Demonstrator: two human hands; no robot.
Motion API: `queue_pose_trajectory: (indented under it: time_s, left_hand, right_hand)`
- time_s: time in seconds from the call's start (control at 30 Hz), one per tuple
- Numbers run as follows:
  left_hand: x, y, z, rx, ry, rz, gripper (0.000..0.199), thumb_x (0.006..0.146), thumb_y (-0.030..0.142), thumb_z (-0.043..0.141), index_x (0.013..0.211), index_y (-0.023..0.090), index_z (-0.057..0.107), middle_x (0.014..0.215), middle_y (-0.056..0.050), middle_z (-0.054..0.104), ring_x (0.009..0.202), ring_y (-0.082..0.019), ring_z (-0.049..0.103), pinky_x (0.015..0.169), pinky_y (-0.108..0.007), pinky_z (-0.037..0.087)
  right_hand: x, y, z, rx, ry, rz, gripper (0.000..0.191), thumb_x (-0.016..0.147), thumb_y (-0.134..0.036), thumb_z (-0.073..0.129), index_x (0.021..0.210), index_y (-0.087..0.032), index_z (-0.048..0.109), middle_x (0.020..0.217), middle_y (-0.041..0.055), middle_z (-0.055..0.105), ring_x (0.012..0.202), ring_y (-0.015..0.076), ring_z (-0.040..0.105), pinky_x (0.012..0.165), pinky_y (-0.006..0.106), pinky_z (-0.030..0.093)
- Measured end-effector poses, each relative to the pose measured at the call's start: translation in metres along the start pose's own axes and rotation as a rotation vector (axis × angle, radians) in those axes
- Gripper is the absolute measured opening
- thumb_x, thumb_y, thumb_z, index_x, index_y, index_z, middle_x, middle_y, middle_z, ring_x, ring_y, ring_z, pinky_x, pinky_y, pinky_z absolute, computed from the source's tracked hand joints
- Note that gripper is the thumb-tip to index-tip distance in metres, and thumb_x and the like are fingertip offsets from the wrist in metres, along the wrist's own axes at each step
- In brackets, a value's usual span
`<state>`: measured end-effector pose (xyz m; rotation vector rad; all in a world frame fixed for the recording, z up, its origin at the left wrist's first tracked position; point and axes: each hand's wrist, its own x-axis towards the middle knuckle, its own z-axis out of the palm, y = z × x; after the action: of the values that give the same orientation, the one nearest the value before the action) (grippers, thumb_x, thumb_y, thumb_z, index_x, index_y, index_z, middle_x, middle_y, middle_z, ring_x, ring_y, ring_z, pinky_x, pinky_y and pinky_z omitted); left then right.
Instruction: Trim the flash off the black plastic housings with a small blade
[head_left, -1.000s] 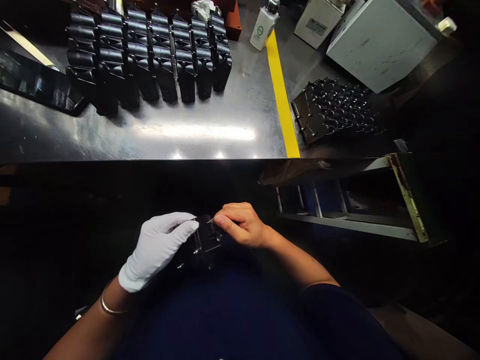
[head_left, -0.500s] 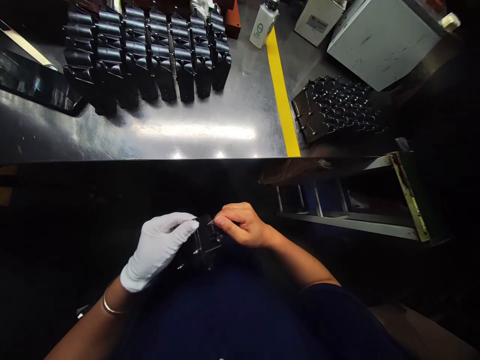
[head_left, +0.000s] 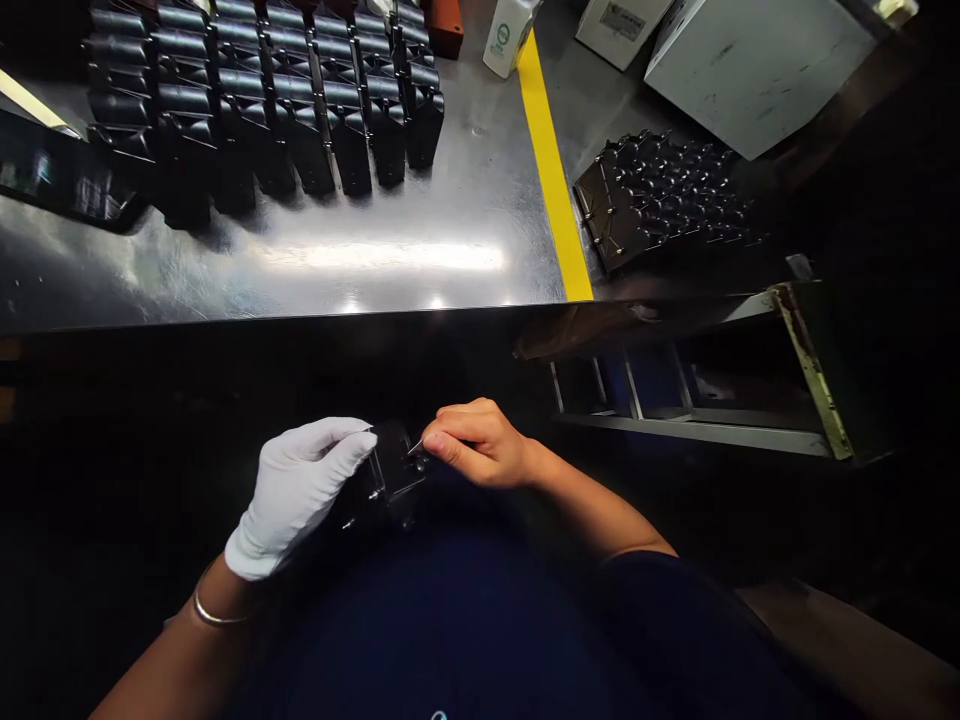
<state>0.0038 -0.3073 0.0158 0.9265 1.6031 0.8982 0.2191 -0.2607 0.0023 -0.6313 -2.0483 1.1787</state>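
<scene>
My left hand [head_left: 300, 490], in a white glove, pinches the upper left edge of a black part [head_left: 394, 455] with shiny pins and thin metal rods on it. My bare right hand [head_left: 480, 445] is closed on a thin, pointed metal tool [head_left: 415, 447]; its tip lies over the right side of the part. The tool's other end is hidden in my fingers. Both hands are in front of the bench, over my dark blue clothing. The lower part of the black piece blends into the dark, so its full shape cannot be made out.
On the metal bench [head_left: 465, 210] stand rows of black ribbed parts [head_left: 292, 100] at left and a block of black pinned parts [head_left: 667, 195] at right. A yellow tape strip [head_left: 551, 170], a white bottle [head_left: 508, 38] and grey boxes [head_left: 757, 75] are there too. Below right is a metal frame [head_left: 705, 430].
The bench has shifted up and left in view. My left hand and the black part sit further left, and my right hand slightly higher. Both hands keep their hold.
</scene>
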Motion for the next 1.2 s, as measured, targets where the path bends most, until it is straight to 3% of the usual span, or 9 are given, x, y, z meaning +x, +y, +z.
queue_pose_trajectory:
  time_s: [0.4, 0.63, 0.8, 0.93, 1.03, 1.2]
  left_hand:
    - [-0.001, -0.004, 0.004, 0.046, 0.001, -0.012, 0.025, 0.063, 0.046, 0.076, 0.063, 0.021, 0.076, 0.065, -0.005, 0.072, 0.061, -0.019, 0.062, 0.055, -0.027, 0.052]
    - [-0.005, -0.005, 0.003, 0.026, -0.014, 0.008, 0.018, 0.065, 0.039, 0.077, 0.064, 0.021, 0.077, 0.063, -0.003, 0.072, 0.057, -0.016, 0.062, 0.053, -0.023, 0.051]
    - [-0.009, -0.001, 0.002, -0.028, -0.097, 0.113, 0.013, 0.069, 0.032, 0.078, 0.063, 0.021, 0.077, 0.062, -0.001, 0.072, 0.054, -0.015, 0.063, 0.051, -0.021, 0.051]
    - [-0.007, -0.002, -0.001, -0.017, -0.095, 0.194, 0.01, 0.071, 0.03, 0.079, 0.065, 0.022, 0.077, 0.064, -0.001, 0.073, 0.055, -0.014, 0.064, 0.052, -0.02, 0.051]
    - [-0.006, -0.005, -0.002, 0.012, -0.092, 0.214, 0.01, 0.071, 0.03, 0.079, 0.067, 0.021, 0.077, 0.065, -0.001, 0.073, 0.056, -0.014, 0.064, 0.052, -0.021, 0.05]
    - [-0.005, -0.007, 0.002, 0.036, -0.056, 0.164, 0.018, 0.069, 0.038, 0.079, 0.064, 0.02, 0.075, 0.062, -0.002, 0.071, 0.054, -0.016, 0.063, 0.052, -0.024, 0.051]
  right_hand:
    - [-0.002, 0.0, 0.0, -0.086, -0.003, -0.033, 0.032, 0.101, -0.024, 0.048, 0.077, -0.013, 0.065, 0.065, 0.0025, 0.063, 0.058, 0.0084, 0.056, 0.057, 0.02, 0.046]
    - [-0.003, -0.001, -0.006, 0.102, -0.179, 0.095, 0.038, 0.102, -0.03, 0.046, 0.07, -0.013, 0.06, 0.062, 0.0014, 0.057, 0.056, 0.0068, 0.051, 0.055, 0.019, 0.042]
    - [0.0, 0.001, -0.015, 0.333, -0.361, 0.158, 0.053, 0.102, -0.051, 0.041, 0.073, -0.012, 0.064, 0.061, 0.0023, 0.06, 0.051, 0.0061, 0.049, 0.052, 0.019, 0.04]
    - [0.002, 0.001, -0.013, 0.101, -0.267, 0.061, 0.056, 0.091, -0.065, 0.054, 0.074, -0.013, 0.064, 0.066, 0.0032, 0.062, 0.057, 0.0084, 0.052, 0.055, 0.021, 0.039]
    - [0.0, 0.002, -0.008, -0.06, -0.252, 0.021, 0.051, 0.087, -0.062, 0.063, 0.065, -0.015, 0.058, 0.061, -0.0004, 0.057, 0.056, 0.008, 0.049, 0.053, 0.021, 0.033]
    - [-0.002, 0.002, -0.005, -0.107, -0.232, -0.025, 0.056, 0.092, -0.059, 0.058, 0.056, -0.017, 0.045, 0.055, -0.0042, 0.045, 0.052, 0.0063, 0.041, 0.052, 0.022, 0.027]
